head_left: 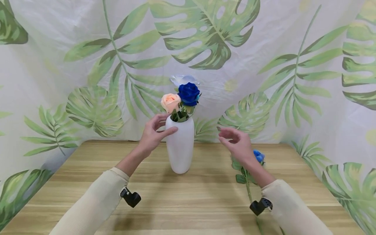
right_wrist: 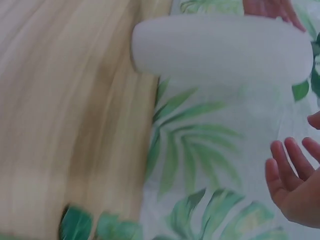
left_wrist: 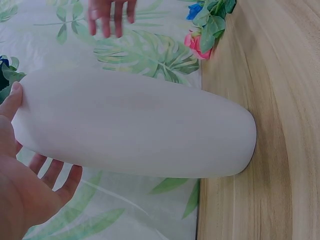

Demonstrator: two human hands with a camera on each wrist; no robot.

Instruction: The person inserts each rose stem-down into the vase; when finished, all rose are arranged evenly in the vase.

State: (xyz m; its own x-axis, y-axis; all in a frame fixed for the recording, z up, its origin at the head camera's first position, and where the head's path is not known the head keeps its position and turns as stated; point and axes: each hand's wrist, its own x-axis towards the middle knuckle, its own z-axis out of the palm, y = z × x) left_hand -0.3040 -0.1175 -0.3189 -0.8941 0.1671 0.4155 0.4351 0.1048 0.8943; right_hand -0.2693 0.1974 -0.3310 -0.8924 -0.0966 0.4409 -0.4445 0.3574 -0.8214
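Observation:
A tall white vase (head_left: pixel 180 147) stands upright on the table. My left hand (head_left: pixel 154 132) grips it near the top, thumb over the front and fingers around the far side, as the left wrist view also shows. From its mouth rise a peach rose (head_left: pixel 170 102), a dark blue rose (head_left: pixel 189 94) and a pale whitish flower (head_left: pixel 183 79). My right hand (head_left: pixel 236 143) hovers in the air to the right of the vase, fingers loosely bent and holding nothing. Below the right forearm lies a blue rose (head_left: pixel 259 156), partly hidden by the wrist.
The wooden table (head_left: pixel 147 209) ends at a leaf-printed cloth (head_left: pixel 141 19) behind it. In the left wrist view, a pink rose (left_wrist: pixel 197 45) shows beside the blue one at the table's edge. A green stem (head_left: pixel 248 189) runs toward the front under the right arm.

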